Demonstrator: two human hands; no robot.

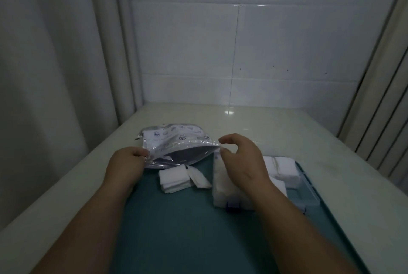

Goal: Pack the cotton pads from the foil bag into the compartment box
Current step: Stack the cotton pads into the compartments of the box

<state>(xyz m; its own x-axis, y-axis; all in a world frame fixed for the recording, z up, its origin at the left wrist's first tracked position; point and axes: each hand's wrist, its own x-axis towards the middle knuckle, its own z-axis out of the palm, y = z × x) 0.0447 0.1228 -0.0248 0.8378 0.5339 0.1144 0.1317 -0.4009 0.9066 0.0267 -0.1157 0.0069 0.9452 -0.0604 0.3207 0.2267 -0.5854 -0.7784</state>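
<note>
Head view | left hand (pixel 127 163) pinches bag (pixel 176 143) mouth | right hand (pixel 240 161) curled at opposite corner, grip unclear | best: spread mouth wide, slide pads (pixel 174 177) toward box (pixel 309 187)

Only two bare hands and two bare forearms show. The left hand (pixel 127 163) is at the far left corner of the teal mat (pixel 176 229), the right hand (pixel 240 163) over its far right part. The left forearm (pixel 88 225) and right forearm (pixel 293 225) are uncovered from wrist to frame edge. Dim light blurs finer detail.
</note>
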